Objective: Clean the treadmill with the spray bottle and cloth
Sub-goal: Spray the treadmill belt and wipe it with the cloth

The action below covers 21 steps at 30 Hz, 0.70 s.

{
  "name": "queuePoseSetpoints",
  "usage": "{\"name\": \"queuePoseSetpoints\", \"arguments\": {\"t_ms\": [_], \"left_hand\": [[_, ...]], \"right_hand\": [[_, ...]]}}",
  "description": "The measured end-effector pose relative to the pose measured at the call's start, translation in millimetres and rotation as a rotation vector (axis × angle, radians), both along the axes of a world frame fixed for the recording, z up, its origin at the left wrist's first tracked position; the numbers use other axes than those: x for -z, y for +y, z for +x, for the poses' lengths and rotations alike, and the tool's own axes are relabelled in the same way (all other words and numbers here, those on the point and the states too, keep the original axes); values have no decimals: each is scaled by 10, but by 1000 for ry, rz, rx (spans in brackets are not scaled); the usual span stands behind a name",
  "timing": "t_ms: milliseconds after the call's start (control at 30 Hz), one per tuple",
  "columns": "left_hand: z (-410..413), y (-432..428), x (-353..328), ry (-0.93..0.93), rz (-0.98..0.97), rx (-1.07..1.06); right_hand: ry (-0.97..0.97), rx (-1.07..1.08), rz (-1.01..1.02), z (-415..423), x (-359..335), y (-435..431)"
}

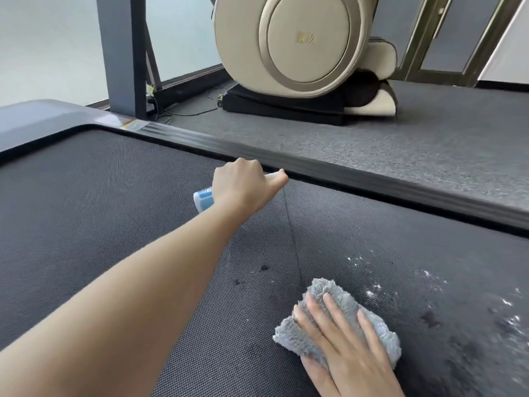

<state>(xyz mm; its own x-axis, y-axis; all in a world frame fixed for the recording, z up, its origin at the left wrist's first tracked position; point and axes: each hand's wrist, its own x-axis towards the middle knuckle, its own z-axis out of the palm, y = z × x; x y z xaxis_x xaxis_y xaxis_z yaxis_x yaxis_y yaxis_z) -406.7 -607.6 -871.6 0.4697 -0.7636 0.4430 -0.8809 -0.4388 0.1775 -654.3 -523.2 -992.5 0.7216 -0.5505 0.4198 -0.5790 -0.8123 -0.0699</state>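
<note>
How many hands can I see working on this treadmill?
2. The left hand grips a blue-and-white spray bottle near the far side rail; the right hand presses flat on a grey cloth on the treadmill belt. None seems hidden.

The left hand (243,186) and forearm (128,296) are bare, the right hand (346,348) too.

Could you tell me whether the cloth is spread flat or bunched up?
Bunched: the cloth sits in thick folds under the right hand.
</note>
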Motion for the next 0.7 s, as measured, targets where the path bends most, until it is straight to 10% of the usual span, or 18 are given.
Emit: {"name": "queuePoseSetpoints", "arguments": {"t_ms": [700], "left_hand": [[410,1173,-11,93,-3,149]], "right_hand": [[221,-170,443,1128,-480,-1003]]}}
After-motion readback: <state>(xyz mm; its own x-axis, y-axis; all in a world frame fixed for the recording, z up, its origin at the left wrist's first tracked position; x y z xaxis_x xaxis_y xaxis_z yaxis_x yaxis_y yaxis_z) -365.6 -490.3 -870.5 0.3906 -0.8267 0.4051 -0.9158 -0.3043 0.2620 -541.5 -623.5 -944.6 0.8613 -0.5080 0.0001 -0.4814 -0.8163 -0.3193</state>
